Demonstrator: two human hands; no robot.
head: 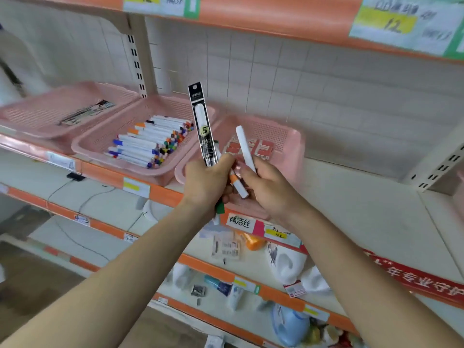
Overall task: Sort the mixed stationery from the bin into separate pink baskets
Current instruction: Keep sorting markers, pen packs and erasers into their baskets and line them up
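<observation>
Head view: three pink baskets sit side by side on a cream shelf (351, 197) with an orange front edge. The left basket (37, 114) holds what looks like a small clutch of black-and-white packets (88, 113), too blurred to count. The middle basket (82, 146) holds a heap of white markers (150, 141) with coloured caps, lying roughly parallel and too many to count. The right basket (298, 146) holds several red packets (261, 148), partly hidden behind the hands.

Both hands are raised in front of the right basket, close together, and four items show between them. The left hand (208, 182) has its fingers curled round one long black packet (202, 124), held upright with a white pen inside and a round ".5" label. From the bottom of the same fist juts one green-capped marker (220, 207). The right hand (266, 187) pinches one plain white marker (246, 146), tilted up and a little to the left, its top over the right basket. One white marker with an orange band (238, 184) lies slanted in the gap between the two hands; which hand has hold of it cannot be told.
</observation>
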